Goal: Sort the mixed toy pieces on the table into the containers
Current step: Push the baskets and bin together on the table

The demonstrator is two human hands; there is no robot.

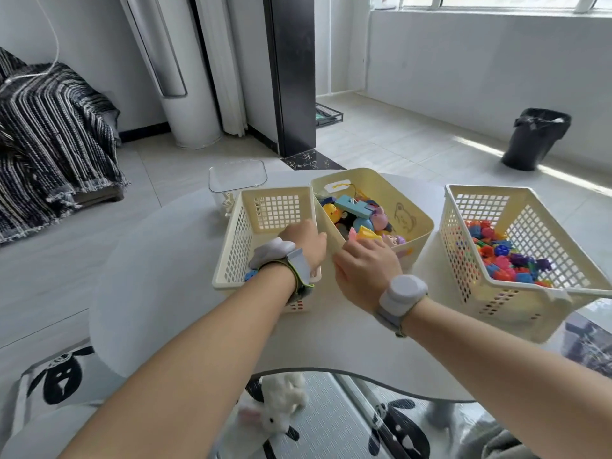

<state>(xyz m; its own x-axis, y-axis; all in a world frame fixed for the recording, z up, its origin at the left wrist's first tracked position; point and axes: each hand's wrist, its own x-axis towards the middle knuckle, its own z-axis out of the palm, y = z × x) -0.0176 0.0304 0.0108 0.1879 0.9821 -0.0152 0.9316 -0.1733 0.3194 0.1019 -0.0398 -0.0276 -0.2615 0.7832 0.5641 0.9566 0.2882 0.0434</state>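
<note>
Table (165, 260): white top carrying three cream containers set side by side.
Left basket (231, 246): lattice walls; a blue piece (250, 275) lies at its near left corner.
Middle bin (417, 220): solid walls; holds the mixed toy pieces (357, 213).
Right basket (463, 253): lattice walls; holds small multicoloured pieces (503, 256).
Left hand (304, 240): reaches into the left basket; fingers hidden, grasp cannot be determined.
Right hand (364, 266): at the middle bin's near rim, fingers curled down toward the toys; grasp cannot be determined.
Clear tub (236, 177): just behind the left basket.
</note>
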